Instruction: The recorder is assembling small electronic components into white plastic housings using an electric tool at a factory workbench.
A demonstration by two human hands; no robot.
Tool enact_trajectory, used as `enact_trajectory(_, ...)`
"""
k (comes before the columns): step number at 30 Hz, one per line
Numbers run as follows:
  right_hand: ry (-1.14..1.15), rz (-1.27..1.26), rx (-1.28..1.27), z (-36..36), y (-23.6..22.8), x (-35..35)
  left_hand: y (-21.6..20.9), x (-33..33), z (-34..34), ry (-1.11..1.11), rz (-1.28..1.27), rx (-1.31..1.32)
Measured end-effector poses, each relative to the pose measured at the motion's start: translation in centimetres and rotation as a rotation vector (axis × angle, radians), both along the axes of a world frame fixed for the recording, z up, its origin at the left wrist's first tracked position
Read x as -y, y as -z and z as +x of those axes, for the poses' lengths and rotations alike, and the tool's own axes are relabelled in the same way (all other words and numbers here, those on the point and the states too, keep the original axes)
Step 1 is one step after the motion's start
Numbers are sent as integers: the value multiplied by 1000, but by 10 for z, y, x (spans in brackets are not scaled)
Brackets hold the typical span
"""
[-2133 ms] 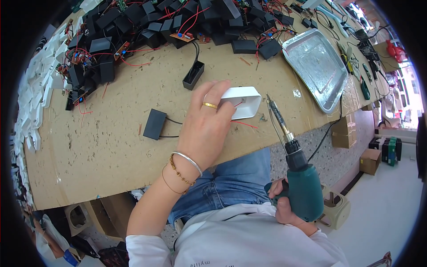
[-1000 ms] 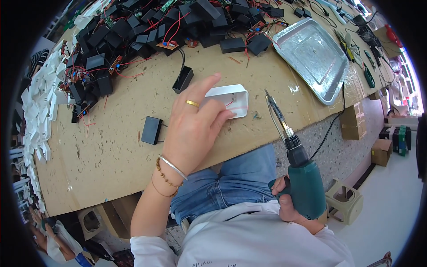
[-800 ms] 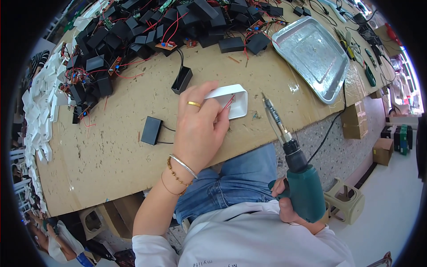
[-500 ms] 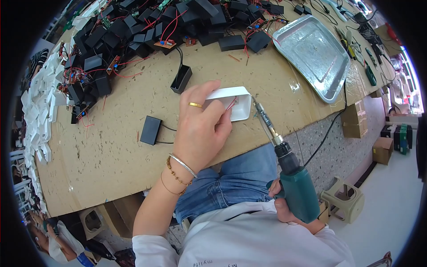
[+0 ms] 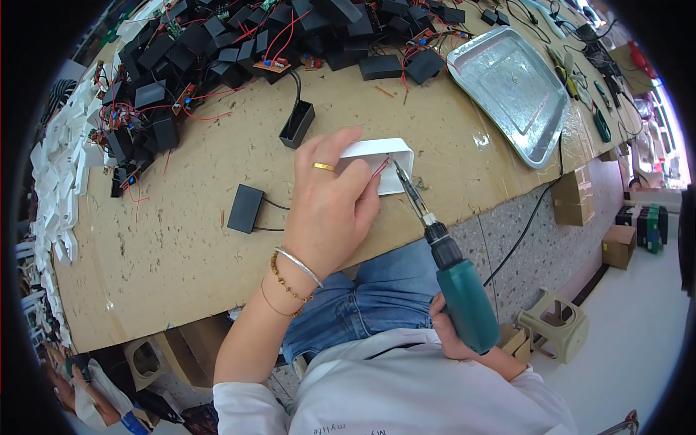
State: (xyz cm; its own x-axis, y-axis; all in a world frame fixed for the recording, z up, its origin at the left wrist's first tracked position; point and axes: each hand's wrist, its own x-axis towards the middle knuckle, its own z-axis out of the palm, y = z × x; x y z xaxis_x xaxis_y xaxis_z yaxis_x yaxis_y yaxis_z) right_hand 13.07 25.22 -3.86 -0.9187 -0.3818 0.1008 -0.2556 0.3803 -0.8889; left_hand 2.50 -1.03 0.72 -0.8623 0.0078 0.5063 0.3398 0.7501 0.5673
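Observation:
My left hand (image 5: 330, 177) grips a small white plastic case (image 5: 395, 181), its fingers over the rim and inside it. Red wires (image 5: 381, 166) show within the case; its inner left part is hidden by my fingers. Held in my right hand (image 5: 448, 330) is a green electric screwdriver (image 5: 467, 308) with a black collar and a slim metal bit. The bit's tip is inside the case's open side, near the wires; contact cannot be made out. Left of my wrist lies a closed black box (image 5: 246, 208) with cables passing under my wrist. An open black box (image 5: 296, 125) sits beyond my fingers.
Black boxes and circuit boards with red wires (image 5: 272, 66) pile up at the far side. White plastic parts (image 5: 58, 196) line the left edge. A metal tray (image 5: 507, 80) and hand tools (image 5: 569, 76) lie at right. A black cord (image 5: 533, 226) hangs over the table edge.
The screwdriver has moved left and a little forward, bringing its bit from outside the case's right edge into its opening. My left hand and the case have barely shifted.

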Motion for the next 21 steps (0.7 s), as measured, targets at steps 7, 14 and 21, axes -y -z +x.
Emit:
enact_trajectory(7, 73, 47, 69, 0, 2, 8, 1, 1, -1, -4, -42, -8)
enact_trajectory(14, 98, -21, 178, -4, -7, 16, 0, 1, 0, -2, -31, -1)
enact_trajectory(21, 55, -11, 129, -6, -7, 16, 0, 2, 0, 2, -32, -5)
